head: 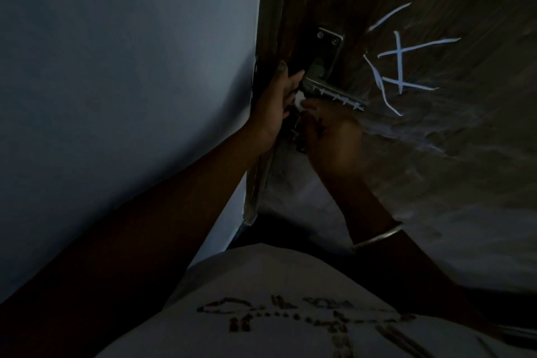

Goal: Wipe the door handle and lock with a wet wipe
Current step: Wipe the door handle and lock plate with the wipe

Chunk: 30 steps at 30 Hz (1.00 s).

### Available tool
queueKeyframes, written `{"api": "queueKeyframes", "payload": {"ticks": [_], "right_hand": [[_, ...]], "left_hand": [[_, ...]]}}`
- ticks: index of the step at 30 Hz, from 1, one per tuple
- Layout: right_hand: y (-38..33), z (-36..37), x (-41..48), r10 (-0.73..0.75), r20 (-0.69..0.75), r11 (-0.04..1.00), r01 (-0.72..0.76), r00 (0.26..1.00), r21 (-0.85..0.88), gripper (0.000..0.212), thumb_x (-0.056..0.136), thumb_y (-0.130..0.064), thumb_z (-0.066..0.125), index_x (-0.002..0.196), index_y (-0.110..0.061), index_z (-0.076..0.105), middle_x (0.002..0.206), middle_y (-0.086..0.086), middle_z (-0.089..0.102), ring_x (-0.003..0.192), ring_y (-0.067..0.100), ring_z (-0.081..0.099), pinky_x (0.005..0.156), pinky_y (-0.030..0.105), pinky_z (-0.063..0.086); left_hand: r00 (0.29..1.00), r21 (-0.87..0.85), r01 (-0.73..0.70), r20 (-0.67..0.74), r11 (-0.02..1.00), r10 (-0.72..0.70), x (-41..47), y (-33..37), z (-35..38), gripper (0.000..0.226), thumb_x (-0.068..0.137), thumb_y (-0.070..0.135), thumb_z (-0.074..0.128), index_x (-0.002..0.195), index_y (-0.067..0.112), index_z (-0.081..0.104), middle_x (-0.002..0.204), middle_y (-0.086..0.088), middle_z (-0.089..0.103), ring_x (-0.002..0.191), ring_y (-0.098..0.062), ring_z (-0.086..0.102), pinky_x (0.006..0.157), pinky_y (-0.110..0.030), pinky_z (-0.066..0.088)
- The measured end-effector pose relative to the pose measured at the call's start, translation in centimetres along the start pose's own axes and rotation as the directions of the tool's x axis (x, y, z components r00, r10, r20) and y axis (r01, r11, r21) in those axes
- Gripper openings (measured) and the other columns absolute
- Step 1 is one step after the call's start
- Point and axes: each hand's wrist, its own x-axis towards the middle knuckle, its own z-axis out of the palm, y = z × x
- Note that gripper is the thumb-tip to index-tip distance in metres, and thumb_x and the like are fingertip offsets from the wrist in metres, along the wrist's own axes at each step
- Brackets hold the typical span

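A metal lever door handle (334, 93) sticks out from a metal lock plate (327, 49) on a dark wooden door (436, 154). My left hand (276, 107) grips the edge of the door just left of the handle's base. My right hand (331, 134) is directly under the handle, closed on a small white wet wipe (300, 100) that touches the underside of the handle near its base. Most of the wipe is hidden between my two hands. The scene is dim.
A pale blue wall (116, 81) fills the left side, next to the door edge. White chalk marks (398, 64) are scrawled on the door right of the handle. A metal bangle (377, 237) circles my right wrist. My white shirt (276, 314) fills the bottom.
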Motion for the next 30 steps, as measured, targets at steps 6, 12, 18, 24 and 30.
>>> {"api": "queueKeyframes", "payload": {"ticks": [6,12,18,24,30], "right_hand": [[1.2,1.8,0.4,-0.278,0.130,0.881,0.306,0.952,-0.360,0.020,0.088,-0.012,0.056,0.092,0.004,0.068,0.084,0.017,0.066,0.079,0.017,0.056,0.058,0.022,0.044],[0.7,2.0,2.7,-0.326,0.156,0.827,0.361,0.932,-0.432,0.033,0.083,-0.019,0.044,0.085,0.001,0.070,0.076,0.017,0.067,0.058,0.030,0.067,0.040,0.025,0.050],[1.7,1.7,2.6,-0.333,0.131,0.756,0.347,0.934,-0.555,0.026,0.084,-0.020,0.051,0.084,-0.006,0.072,0.072,0.013,0.066,0.057,0.026,0.065,0.043,0.023,0.047],[2.8,1.5,1.9,-0.278,0.146,0.780,0.312,0.949,-0.542,0.016,0.078,-0.011,0.069,0.092,-0.004,0.072,0.071,0.015,0.064,0.055,0.030,0.064,0.046,0.027,0.050],[1.2,3.0,3.6,-0.328,0.155,0.704,0.351,0.932,-0.617,0.033,0.082,-0.024,0.044,0.078,-0.010,0.074,0.065,0.008,0.064,0.048,0.021,0.061,0.036,0.019,0.038]], "left_hand": [[0.999,-0.076,0.033,0.024,0.997,-0.031,0.7,0.0,-0.4,0.065,0.093,0.055,0.010,0.131,0.018,0.047,0.141,-0.014,0.045,0.130,-0.027,0.042,0.113,-0.051,0.027],[0.999,-0.059,0.035,0.043,0.998,-0.032,0.6,0.3,-0.7,0.066,0.093,0.054,0.004,0.132,0.020,0.046,0.145,-0.010,0.041,0.134,-0.026,0.037,0.114,-0.051,0.024],[0.997,-0.034,0.048,0.061,0.998,-0.046,0.9,0.1,-1.2,0.067,0.092,0.056,0.003,0.132,0.023,0.046,0.143,-0.008,0.044,0.133,-0.024,0.039,0.115,-0.051,0.020],[0.997,-0.042,0.044,0.067,0.998,-0.041,0.8,0.1,-0.8,0.066,0.094,0.051,0.000,0.135,0.020,0.042,0.143,-0.005,0.044,0.134,-0.022,0.037,0.112,-0.042,0.020],[0.998,-0.105,0.037,0.061,0.994,-0.031,1.8,-0.3,-1.8,0.066,0.093,0.054,0.004,0.133,0.021,0.045,0.144,-0.010,0.043,0.133,-0.026,0.038,0.114,-0.053,0.022]]}}
